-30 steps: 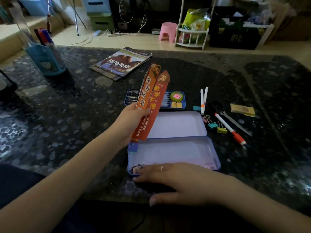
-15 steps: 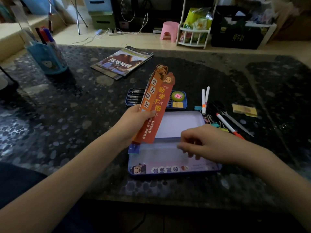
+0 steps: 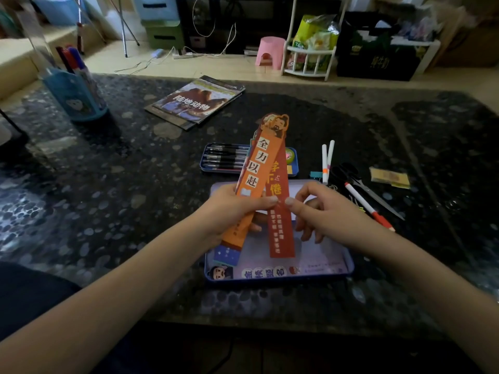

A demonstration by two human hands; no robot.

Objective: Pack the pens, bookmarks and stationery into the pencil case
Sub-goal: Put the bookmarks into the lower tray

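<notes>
An open blue tin pencil case (image 3: 324,265) lies flat in front of me, its lilac inside bare. Above it my left hand (image 3: 232,209) grips a fan of bookmarks, an orange bookmark (image 3: 259,163) on top and a blue one under it. My right hand (image 3: 318,209) pinches the red bookmark (image 3: 282,233), which hangs down over the case. A blue inner tray (image 3: 216,168) with several black pens lies behind the case. Two white pens (image 3: 326,160), a red-capped pen (image 3: 367,206), scissors (image 3: 359,182) and binder clips (image 3: 360,206) lie to the right.
A dark stone table (image 3: 135,184) carries it all. A blue pen holder (image 3: 75,98) stands at the far left, magazines (image 3: 194,101) at the back, yellow sticky notes (image 3: 390,178) at the far right. Beyond the table are a pink stool (image 3: 270,52) and a white rack (image 3: 310,58).
My right hand has risen from the case's near half to the bookmarks and taken the red one between thumb and finger. The red bookmark has swung down away from the orange one.
</notes>
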